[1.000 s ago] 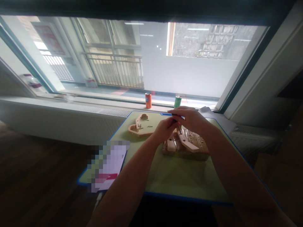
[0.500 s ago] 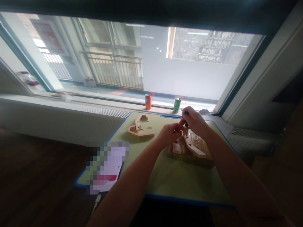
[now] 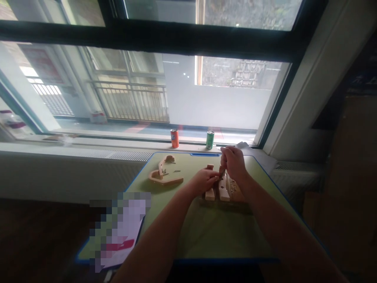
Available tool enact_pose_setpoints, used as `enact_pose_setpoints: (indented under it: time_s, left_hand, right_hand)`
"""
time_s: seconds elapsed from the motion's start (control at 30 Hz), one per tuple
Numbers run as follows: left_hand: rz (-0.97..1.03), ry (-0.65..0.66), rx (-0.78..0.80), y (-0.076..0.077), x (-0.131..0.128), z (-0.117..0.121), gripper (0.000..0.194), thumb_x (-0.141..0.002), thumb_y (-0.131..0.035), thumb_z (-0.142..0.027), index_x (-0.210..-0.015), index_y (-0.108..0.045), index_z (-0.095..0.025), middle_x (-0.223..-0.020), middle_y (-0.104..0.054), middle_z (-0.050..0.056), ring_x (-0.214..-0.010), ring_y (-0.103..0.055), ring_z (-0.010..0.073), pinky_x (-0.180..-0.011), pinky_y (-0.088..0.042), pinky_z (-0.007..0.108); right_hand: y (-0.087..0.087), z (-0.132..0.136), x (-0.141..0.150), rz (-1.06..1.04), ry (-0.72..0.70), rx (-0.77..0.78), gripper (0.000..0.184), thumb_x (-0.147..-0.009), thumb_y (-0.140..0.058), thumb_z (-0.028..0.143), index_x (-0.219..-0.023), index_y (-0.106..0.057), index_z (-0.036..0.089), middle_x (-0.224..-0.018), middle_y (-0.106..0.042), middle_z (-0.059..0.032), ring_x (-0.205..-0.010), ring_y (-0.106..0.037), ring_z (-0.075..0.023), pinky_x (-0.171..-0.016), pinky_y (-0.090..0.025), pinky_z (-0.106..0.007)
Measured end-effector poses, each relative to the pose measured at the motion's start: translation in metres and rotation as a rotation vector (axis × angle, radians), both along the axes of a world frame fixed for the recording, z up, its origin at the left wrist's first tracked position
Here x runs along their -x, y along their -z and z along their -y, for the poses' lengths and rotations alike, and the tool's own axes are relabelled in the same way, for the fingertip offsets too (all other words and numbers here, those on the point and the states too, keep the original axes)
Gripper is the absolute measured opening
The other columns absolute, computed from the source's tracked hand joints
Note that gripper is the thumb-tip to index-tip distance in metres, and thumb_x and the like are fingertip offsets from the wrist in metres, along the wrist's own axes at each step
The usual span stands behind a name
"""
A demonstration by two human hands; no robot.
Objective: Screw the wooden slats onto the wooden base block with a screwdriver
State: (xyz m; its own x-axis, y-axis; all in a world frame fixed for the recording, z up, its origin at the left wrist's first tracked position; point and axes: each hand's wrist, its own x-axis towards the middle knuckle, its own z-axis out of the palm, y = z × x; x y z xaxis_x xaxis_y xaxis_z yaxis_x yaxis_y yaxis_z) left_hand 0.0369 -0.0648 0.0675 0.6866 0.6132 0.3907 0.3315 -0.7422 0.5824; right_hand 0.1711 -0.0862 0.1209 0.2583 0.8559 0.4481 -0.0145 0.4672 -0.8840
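A set of pale wooden pieces (image 3: 218, 192) lies on a clear plastic bag on the green table (image 3: 206, 232). My right hand (image 3: 232, 163) is closed around a small dark screwdriver, held upright with its tip down on the wooden pieces. My left hand (image 3: 203, 181) rests closed on the left side of those pieces, fingers pinched near the tool's tip. A second curved wooden frame (image 3: 163, 175) lies apart to the left, with a few small screws beside it.
An orange can (image 3: 174, 138) and a green can (image 3: 210, 140) stand on the window sill behind the table. A blurred paper (image 3: 118, 232) lies at the table's near left corner. A radiator ledge runs below the window.
The camera has tilted up and the table looks farther away. My right hand has stayed on the screwdriver and drawn closer to my left hand over the wooden pieces.
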Motion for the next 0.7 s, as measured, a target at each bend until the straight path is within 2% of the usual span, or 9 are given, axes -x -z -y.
enact_pose_setpoints:
  time_s: [0.13, 0.27, 0.43, 0.6, 0.7]
  left_hand:
    - [0.026, 0.046, 0.014, 0.004, 0.0, -0.001, 0.033, -0.08, -0.043, -0.019, -0.099, -0.069, -0.023, -0.087, -0.066, 0.005, -0.085, -0.056, 0.0167, -0.078, -0.044, 0.027]
    - [0.042, 0.083, 0.018, 0.006, 0.001, -0.002, 0.034, -0.079, -0.042, -0.014, -0.098, -0.07, -0.022, -0.091, -0.068, 0.005, -0.088, -0.057, 0.0175, -0.081, -0.045, 0.029]
    - [0.08, 0.071, 0.06, 0.009, -0.001, -0.002, 0.029, -0.08, -0.045, -0.017, -0.092, -0.071, -0.021, -0.091, -0.069, 0.005, -0.085, -0.06, 0.0173, -0.083, -0.047, 0.029]
    - [0.039, 0.085, 0.076, 0.006, -0.002, 0.0, 0.029, -0.08, -0.045, -0.016, -0.094, -0.07, -0.019, -0.098, -0.069, 0.005, -0.094, -0.059, 0.0174, -0.088, -0.044, 0.028]
    - [0.026, 0.08, 0.055, 0.003, -0.003, 0.002, 0.028, -0.079, -0.045, -0.015, -0.09, -0.071, -0.018, -0.096, -0.069, 0.005, -0.095, -0.058, 0.0182, -0.09, -0.043, 0.029]
  right_hand:
    - [-0.004, -0.005, 0.004, 0.128, -0.062, 0.017, 0.031, -0.075, -0.052, 0.031, -0.05, -0.036, 0.021, -0.037, -0.036, 0.0074, -0.031, -0.032, -0.006, -0.031, -0.021, -0.02]
    - [-0.005, -0.009, 0.006, 0.197, -0.053, 0.055, 0.03, -0.074, -0.052, 0.027, -0.049, -0.035, 0.021, -0.037, -0.033, 0.008, -0.031, -0.03, -0.0058, -0.031, -0.02, -0.02]
    - [-0.005, -0.015, 0.007, 0.302, -0.019, 0.059, 0.028, -0.073, -0.05, 0.025, -0.048, -0.037, 0.02, -0.037, -0.033, 0.0073, -0.032, -0.029, -0.0053, -0.032, -0.018, -0.021]
    - [-0.007, -0.017, 0.008, 0.327, -0.011, 0.092, 0.025, -0.072, -0.049, 0.025, -0.05, -0.038, 0.02, -0.037, -0.032, 0.0078, -0.033, -0.028, -0.0053, -0.034, -0.018, -0.021]
    - [-0.007, -0.018, 0.008, 0.4, -0.014, 0.084, 0.025, -0.072, -0.049, 0.024, -0.05, -0.038, 0.02, -0.037, -0.032, 0.0074, -0.035, -0.028, -0.0052, -0.036, -0.019, -0.021]
